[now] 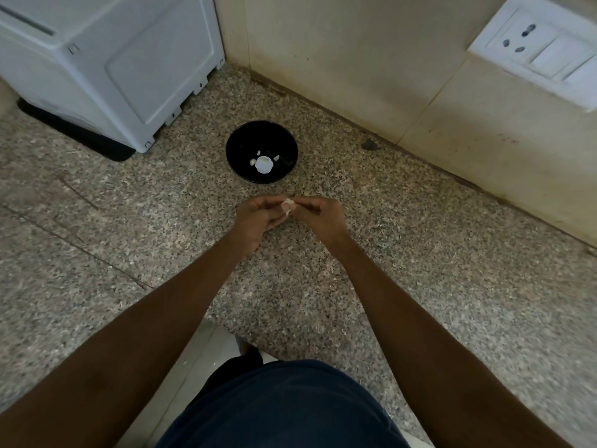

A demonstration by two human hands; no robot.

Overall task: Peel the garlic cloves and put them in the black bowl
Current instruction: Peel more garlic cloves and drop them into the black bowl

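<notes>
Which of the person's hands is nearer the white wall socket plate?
Right. The right hand lies below-left of the white wall socket plate; the left hand is farther left, both pinching the garlic clove.

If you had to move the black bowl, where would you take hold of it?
Probably by the near rim of the black bowl, coming from above: it sits upright, open, with bare counter in front; both hands hold a garlic clove just short of it.

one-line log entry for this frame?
step: peeling | left hand + right hand: pinch garlic clove | black bowl: holds white pieces
</notes>
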